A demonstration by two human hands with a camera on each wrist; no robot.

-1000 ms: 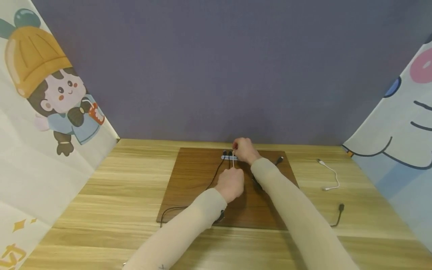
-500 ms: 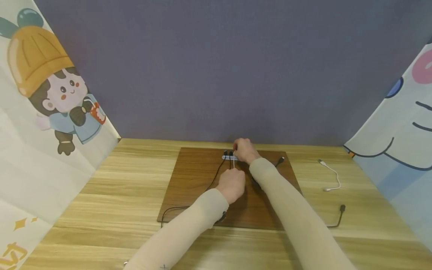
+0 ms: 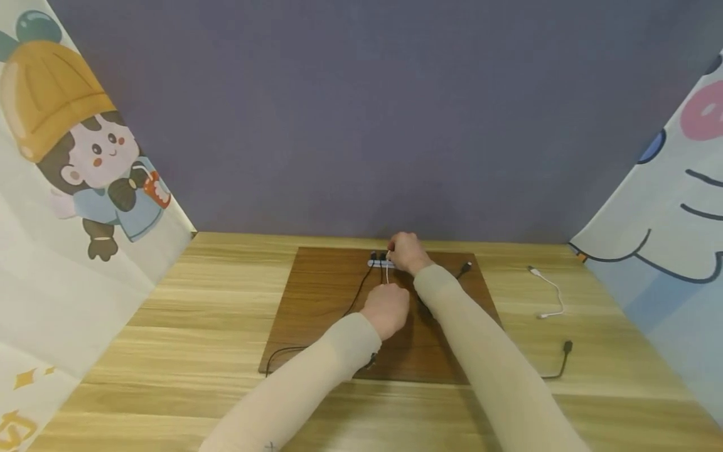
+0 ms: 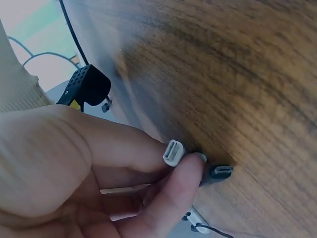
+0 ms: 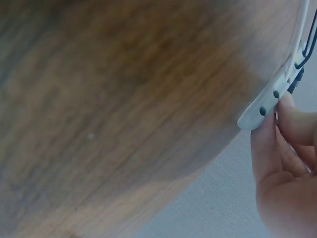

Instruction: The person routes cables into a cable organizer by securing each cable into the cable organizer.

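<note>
A pale cable clip strip (image 3: 381, 263) with several slots lies near the far edge of a brown board (image 3: 316, 282). Two black cables run into its left part. My left hand (image 3: 386, 309) is over the board's middle and pinches a white cable (image 3: 387, 274) near its end; the white USB-C plug (image 4: 173, 152) sticks out between thumb and finger in the left wrist view. Beside the thumb is a black plug (image 4: 221, 172). My right hand (image 3: 409, 253) is at the strip's right part, fingertips together at the cable's far end, touching the strip (image 5: 262, 111); its fingers hide that end.
On the light wood table (image 3: 209, 282), a short white cable (image 3: 556, 292) and a black plug (image 3: 567, 346) lie to the right. Another black plug (image 3: 464, 269) sits at the board's right side. A grey panel (image 3: 361, 125) rises behind the table.
Both hands stay almost where they were, holding the white cable between them. The head view has shifted slightly.
</note>
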